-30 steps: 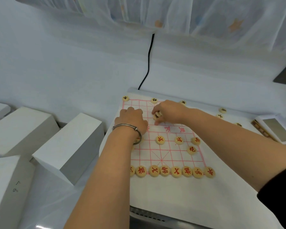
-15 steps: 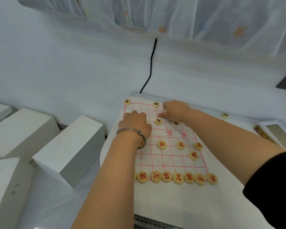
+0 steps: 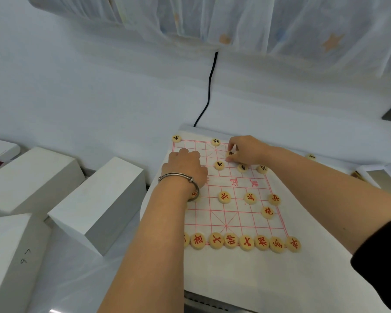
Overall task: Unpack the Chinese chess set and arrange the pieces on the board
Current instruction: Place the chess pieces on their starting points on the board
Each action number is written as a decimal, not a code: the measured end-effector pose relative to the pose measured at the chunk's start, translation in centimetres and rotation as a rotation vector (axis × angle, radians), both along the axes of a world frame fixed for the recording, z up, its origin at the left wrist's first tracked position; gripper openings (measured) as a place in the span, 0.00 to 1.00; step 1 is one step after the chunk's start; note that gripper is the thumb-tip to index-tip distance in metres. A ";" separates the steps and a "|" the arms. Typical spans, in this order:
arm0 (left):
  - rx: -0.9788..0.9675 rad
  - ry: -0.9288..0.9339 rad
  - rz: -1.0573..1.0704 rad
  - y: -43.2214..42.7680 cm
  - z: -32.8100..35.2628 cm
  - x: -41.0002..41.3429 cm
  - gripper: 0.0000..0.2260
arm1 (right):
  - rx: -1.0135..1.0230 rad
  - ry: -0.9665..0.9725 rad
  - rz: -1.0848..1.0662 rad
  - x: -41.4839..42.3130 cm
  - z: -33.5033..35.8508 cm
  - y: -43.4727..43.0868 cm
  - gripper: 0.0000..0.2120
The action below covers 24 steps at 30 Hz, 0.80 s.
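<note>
A person's two bare forearms reach forward from the bottom edge over a white cloth board (image 3: 269,279) printed with a red grid, spread on a surface. Nearest the viewer, a row of round wooden pieces (image 3: 246,242) with red characters lines the board's near edge, touching side by side, the home rank of the red side already filled. Just beyond, three red soldiers (image 3: 250,198) sit spaced apart on one line, with a red cannon (image 3: 268,211) slightly nearer on the right. The left hand (image 3: 185,169), a metal bangle (image 3: 178,177) on its wrist, lies knuckles-up on the board's left half, probably to keep the cloth from sliding; its fingers curl under, so whether its grip holds anything cannot be told. Past the middle band, three black-lettered soldiers (image 3: 219,165) stand in a row. The right hand (image 3: 246,150) hovers just behind them, its thumb and fingers pinched around a black piece (image 3: 230,153), tilted up off the cloth, likely being carried to its spot in the far rows. Two black pieces (image 3: 216,141) already mark the far edge, one at the left corner. Another lies off the board at far right. White boxes (image 3: 99,199) sit to the left; a black cable (image 3: 209,91) runs up the wall behind.
</note>
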<state>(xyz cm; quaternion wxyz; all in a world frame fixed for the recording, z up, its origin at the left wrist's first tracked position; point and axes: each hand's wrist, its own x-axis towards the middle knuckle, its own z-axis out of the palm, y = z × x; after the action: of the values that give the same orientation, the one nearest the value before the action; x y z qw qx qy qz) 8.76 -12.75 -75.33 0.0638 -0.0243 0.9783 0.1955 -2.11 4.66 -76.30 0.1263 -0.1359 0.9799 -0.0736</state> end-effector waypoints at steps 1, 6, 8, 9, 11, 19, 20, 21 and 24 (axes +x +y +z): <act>0.005 0.002 0.008 -0.1 0.0 0.0 0.19 | 0.002 0.008 0.005 -0.1 0.0 0.0 0.18; 0.007 -0.009 0.005 -0.4 0.1 0.1 0.19 | -0.011 0.044 0.026 -0.3 0.2 0.0 0.14; 0.006 -0.013 0.003 -0.5 0.1 0.1 0.19 | -0.002 0.055 0.031 -0.2 0.3 -0.2 0.13; 0.004 -0.013 0.005 -0.7 0.1 0.1 0.19 | -0.005 0.071 0.034 -0.1 0.3 -0.3 0.13; -0.001 -0.015 0.017 -1.1 0.0 0.1 0.18 | -0.042 0.131 0.048 0.1 0.7 -0.7 0.13; -0.110 -0.111 0.047 -2.0 -0.5 0.4 0.20 | 0.039 0.144 0.334 2.3 2.4 -6.1 0.11; -0.120 -0.127 0.044 -2.2 -0.7 0.3 0.20 | 0.051 0.142 0.348 2.5 2.2 -6.5 0.12; -0.126 -0.134 0.044 -2.3 -0.8 0.3 0.20 | 0.052 0.143 0.355 2.6 2.0 -6.8 0.12; -0.129 -0.135 0.054 -2.7 -0.9 0.2 0.20 | 0.043 0.138 0.352 2.9 1.5 -7.4 0.13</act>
<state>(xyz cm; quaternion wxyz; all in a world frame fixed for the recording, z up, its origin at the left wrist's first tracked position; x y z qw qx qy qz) 8.95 -15.46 -76.26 0.1226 -0.0680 0.9813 0.1319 0.84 -2.70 -74.75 0.0725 -0.3072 0.9487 -0.0201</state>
